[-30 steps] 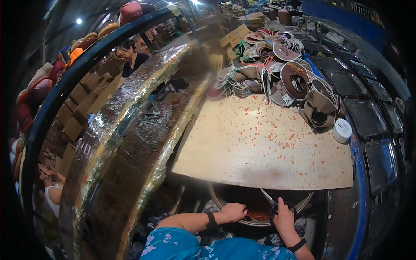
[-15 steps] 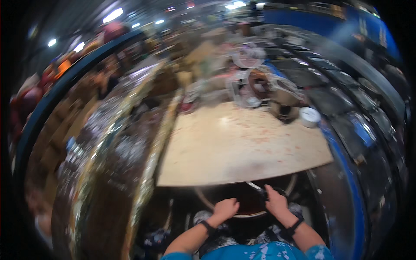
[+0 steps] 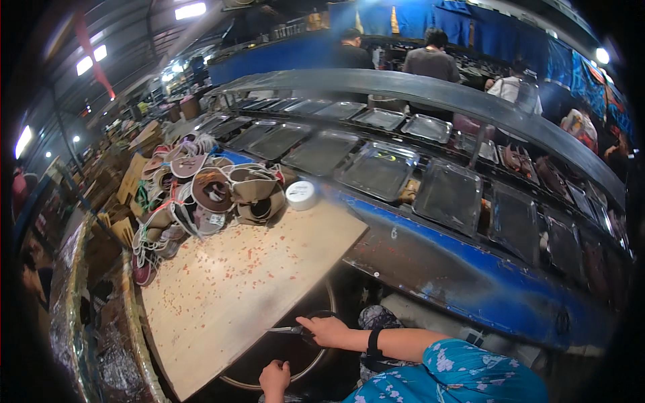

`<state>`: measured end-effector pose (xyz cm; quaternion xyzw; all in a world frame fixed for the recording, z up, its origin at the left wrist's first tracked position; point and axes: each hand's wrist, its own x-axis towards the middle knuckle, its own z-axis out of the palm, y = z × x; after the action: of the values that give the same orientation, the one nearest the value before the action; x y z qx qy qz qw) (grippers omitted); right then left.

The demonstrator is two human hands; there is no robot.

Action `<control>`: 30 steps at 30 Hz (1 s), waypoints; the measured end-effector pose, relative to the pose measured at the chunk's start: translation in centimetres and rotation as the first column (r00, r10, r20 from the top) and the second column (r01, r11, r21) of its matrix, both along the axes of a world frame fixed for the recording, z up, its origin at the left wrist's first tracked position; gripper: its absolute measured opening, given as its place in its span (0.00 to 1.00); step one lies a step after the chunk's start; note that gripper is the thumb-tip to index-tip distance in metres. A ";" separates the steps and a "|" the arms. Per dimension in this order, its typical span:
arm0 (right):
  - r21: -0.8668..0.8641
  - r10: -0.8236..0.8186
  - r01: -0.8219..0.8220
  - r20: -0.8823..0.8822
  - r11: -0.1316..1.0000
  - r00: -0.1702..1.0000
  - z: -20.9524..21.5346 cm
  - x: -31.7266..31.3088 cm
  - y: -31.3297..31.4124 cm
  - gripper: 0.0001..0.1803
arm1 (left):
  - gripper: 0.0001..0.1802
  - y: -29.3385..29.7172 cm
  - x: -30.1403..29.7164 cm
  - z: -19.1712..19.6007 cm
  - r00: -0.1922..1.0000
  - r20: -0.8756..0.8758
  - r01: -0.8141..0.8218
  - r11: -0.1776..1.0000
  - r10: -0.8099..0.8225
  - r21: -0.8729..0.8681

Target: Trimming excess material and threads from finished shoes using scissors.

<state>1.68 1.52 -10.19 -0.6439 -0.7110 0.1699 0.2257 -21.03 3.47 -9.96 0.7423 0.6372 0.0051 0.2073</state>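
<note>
A long blue-sided bench (image 3: 470, 292) lined with metal trays (image 3: 447, 195) runs across the right. Beside it is a pale wooden board (image 3: 306, 235), bearing a heap of brown shoe parts (image 3: 212, 187) at its far end. Below the near edge sits a round bucket (image 3: 310, 366). Over it, the right hand (image 3: 326, 332) is wrapped around the scissors (image 3: 285, 330), their blades pointing left at the board's edge. The left hand (image 3: 274, 378) is loosely curled near the bucket's rim; whether it holds anything cannot be told. Small orange scraps (image 3: 252, 255) dot the board. The blades could nick the left hand if it strayed upward; a loosened grip might drop the scissors into the bucket.
</note>
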 end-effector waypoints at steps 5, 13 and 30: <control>0.059 -0.003 0.001 0.024 0.998 1.000 0.2 0.0 0.0 0.37 | 0.19 -0.6 1.7 3.1 0.997 -0.042 -0.061 0.997 0.059 -0.048; 0.028 -0.001 0.002 -0.032 1.000 0.999 -0.4 0.3 0.0 0.37 | 0.22 -1.1 1.6 3.9 0.997 0.074 0.027 0.998 -0.023 -0.058; -0.029 0.016 -0.015 0.015 0.999 1.000 0.2 -0.9 0.5 0.36 | 0.17 -0.5 -0.9 -0.7 0.997 0.017 -0.077 0.995 0.076 0.066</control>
<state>0.81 1.99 -9.99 -0.6428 -0.7152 0.1773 0.2097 -21.98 2.94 -10.64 0.7239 0.6629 0.0397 0.1867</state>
